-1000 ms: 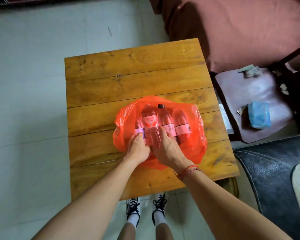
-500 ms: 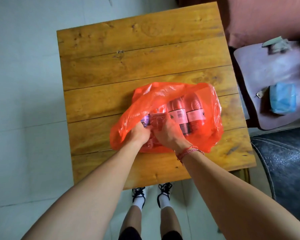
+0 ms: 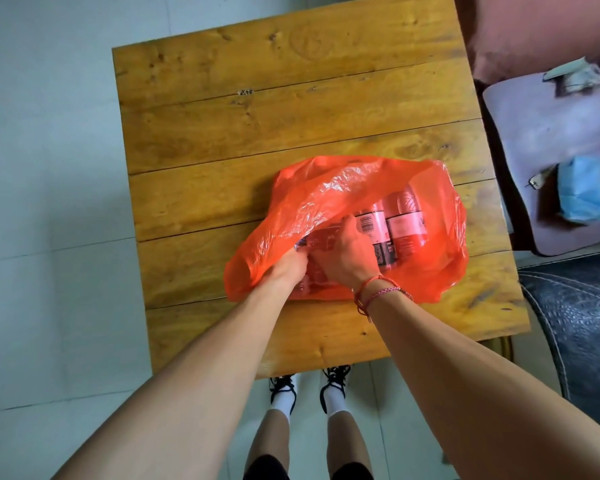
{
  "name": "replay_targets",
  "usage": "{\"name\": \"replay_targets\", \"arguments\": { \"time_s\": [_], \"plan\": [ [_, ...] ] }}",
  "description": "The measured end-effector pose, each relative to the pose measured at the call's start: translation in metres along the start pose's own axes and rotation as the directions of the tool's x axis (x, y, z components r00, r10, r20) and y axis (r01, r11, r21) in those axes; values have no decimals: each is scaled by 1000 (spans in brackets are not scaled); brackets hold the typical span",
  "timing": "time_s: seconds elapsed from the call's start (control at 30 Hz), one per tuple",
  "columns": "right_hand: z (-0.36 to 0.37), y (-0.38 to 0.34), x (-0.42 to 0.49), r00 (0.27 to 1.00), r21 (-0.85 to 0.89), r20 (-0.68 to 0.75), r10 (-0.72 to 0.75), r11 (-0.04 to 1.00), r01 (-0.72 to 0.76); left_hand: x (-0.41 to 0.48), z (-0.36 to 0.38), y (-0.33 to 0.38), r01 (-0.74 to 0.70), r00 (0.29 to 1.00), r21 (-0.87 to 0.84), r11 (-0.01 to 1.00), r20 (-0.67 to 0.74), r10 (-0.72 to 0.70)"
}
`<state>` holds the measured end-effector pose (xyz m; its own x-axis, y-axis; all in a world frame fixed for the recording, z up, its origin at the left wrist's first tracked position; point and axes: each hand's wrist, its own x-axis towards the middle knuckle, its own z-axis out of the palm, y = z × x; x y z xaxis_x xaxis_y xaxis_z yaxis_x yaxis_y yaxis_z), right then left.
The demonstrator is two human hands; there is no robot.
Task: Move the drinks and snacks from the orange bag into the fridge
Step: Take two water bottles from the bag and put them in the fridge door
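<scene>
Inside the orange bag (image 3: pixel 326 192), your right hand (image 3: pixel 347 254) curled round what looked like a bottle (image 3: pixel 323 239). Your left hand (image 3: pixel 286 268) lay under the bag's flap, fingers hidden; I could not tell their grip.

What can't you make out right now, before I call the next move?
Head view:
Left hand fingers: under the orange bag flap, grip unclear.
How many bottles, any snacks: covered by bag film and right hand.
Bottle caps: behind the flap.
Fridge: out of frame.
Blue item on the chair: blurred.
</scene>
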<state>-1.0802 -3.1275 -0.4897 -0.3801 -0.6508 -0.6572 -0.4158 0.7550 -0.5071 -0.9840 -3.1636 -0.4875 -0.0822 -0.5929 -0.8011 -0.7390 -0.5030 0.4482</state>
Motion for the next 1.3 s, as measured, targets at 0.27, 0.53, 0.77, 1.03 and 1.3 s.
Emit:
{"name": "replay_targets", "arguments": {
  "time_s": [0.27,0.53,0.77,1.03,1.3],
  "plan": [
    [-33,0,-26,979,90,120,165,980,-176,-22,-14,15,-12,993,126,992,-118,27],
    [-71,-6,-52,997,94,61,52,994,-58,-60,-26,46,-28,994,154,988,-100,43],
    [-118,-1,-99,996,296,69,56,952,-74,-101,-35,57,-93,992,171,981,-68,106],
    [-171,6,-177,983,535,174,63,832,-148,-170,-65,78,-237,964,-58,970,108,243],
    [-215,-25,-242,976,657,80,-200,747,99,-253,-107,115,-485,792,-326,812,231,566]
  ]
}}
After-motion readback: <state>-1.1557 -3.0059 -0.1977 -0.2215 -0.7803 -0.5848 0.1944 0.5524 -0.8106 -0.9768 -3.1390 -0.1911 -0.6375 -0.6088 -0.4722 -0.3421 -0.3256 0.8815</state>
